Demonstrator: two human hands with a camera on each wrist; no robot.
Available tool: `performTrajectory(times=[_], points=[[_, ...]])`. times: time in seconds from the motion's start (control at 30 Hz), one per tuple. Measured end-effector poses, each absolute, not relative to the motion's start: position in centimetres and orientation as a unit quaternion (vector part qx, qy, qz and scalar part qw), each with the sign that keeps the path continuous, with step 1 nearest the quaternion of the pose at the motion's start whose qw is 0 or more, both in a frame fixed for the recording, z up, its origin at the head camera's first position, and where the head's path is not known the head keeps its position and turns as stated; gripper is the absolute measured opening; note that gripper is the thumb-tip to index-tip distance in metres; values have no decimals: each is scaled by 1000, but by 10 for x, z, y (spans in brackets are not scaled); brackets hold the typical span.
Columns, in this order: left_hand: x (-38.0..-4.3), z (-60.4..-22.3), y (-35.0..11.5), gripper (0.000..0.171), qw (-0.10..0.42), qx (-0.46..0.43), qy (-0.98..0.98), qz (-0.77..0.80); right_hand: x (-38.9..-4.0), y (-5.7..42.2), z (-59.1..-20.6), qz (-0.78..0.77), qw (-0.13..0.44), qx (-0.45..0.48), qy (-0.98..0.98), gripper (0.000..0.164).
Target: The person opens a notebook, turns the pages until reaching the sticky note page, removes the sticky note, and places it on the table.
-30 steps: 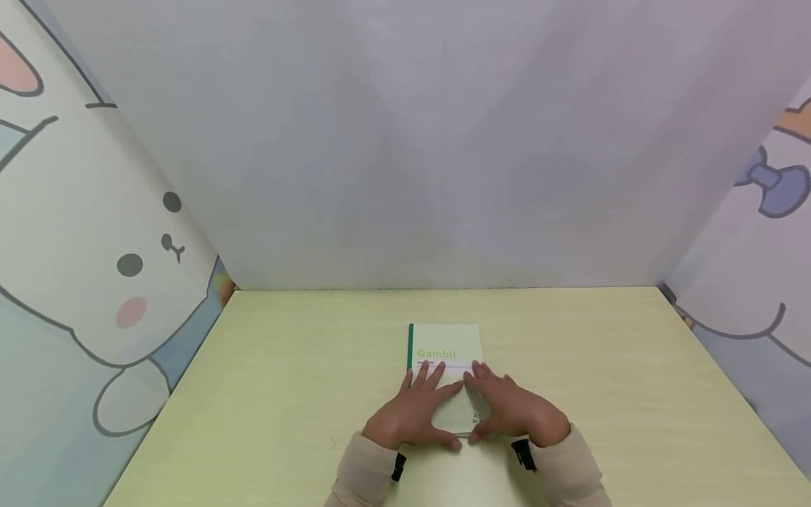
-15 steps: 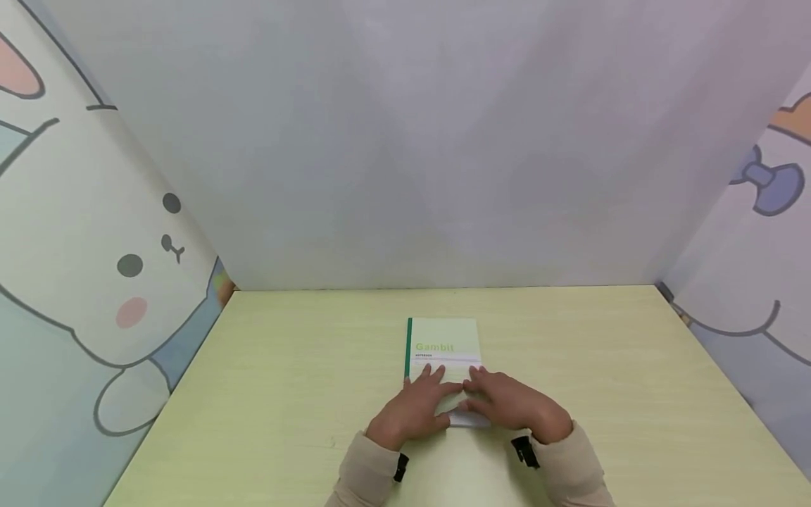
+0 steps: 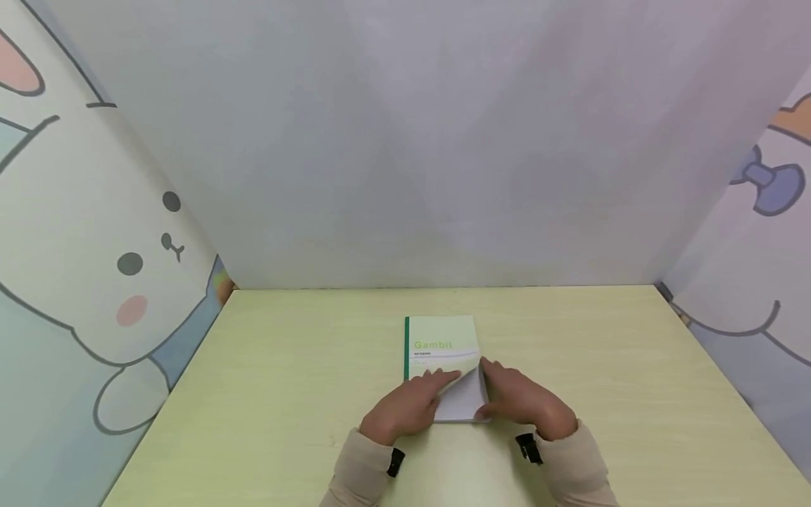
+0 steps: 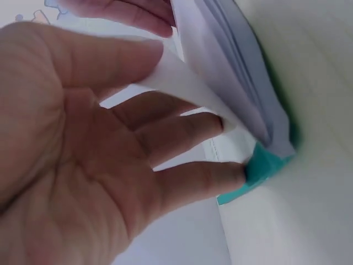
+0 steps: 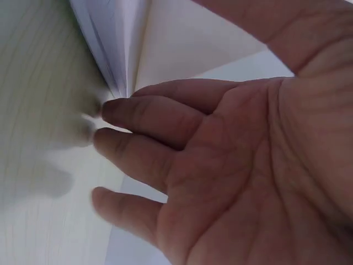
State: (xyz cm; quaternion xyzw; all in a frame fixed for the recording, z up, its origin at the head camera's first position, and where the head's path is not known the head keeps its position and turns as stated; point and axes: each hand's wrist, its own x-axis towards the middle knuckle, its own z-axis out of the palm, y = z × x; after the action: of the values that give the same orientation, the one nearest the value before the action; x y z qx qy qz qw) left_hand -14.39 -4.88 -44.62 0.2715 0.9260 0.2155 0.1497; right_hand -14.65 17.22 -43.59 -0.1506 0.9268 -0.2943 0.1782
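A notebook [image 3: 443, 334] with a pale cover marked "Gambit" and a green spine lies on the table in the head view. Its lower right cover corner is lifted, baring white pages [image 3: 462, 398]. My left hand [image 3: 405, 408] pinches that cover, thumb beneath and fingers on top; the left wrist view shows the thumb [image 4: 127, 61] under the lifted cover [image 4: 187, 83]. Along the notebook's right edge, my right hand [image 3: 522, 398] rests with fairly straight fingers, thumb near the bottom corner. In the right wrist view its fingers [image 5: 154, 118] reach beside the page edges [image 5: 102, 44].
A pale wooden table [image 3: 304, 352] spreads around the notebook. Behind it stands a plain light wall [image 3: 443, 141]. Cartoon-printed panels [image 3: 89, 232] flank the table on both sides. Black straps [image 3: 395, 462] show at the beige sleeves.
The notebook has shifted slightly away from the person. Its cover corner, flat one second ago, is now raised by the left hand. My right hand has moved toward the notebook's right edge.
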Motion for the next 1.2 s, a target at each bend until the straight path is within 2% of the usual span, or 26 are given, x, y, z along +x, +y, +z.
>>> performTrajectory(times=[0.2,0.37,0.43,0.53,0.7,0.9,1.07,1.2], points=[[-146,-446,-50,67,100,290,925,224,-147,159,-444,-278,162,-184,929,116],[-146,-439,-54,89,65,268,926,259,-145,154,-448,-288,168,-181,925,100],[-145,-435,-57,92,62,265,921,277,-145,154,-448,-291,173,-173,925,96],[-144,-427,-63,87,57,269,914,299,-147,154,-449,-289,174,-171,926,94],[-142,-413,-70,64,37,263,912,314,-149,154,-451,-280,166,-178,929,95],[-141,-399,-85,47,1,225,922,317,-148,158,-451,-287,165,-170,928,96],[-140,-393,-104,42,-44,196,926,319,-147,160,-450,-298,161,-169,925,97],[-142,-392,-116,37,-44,168,931,320,-147,161,-450,-292,157,-170,928,98]])
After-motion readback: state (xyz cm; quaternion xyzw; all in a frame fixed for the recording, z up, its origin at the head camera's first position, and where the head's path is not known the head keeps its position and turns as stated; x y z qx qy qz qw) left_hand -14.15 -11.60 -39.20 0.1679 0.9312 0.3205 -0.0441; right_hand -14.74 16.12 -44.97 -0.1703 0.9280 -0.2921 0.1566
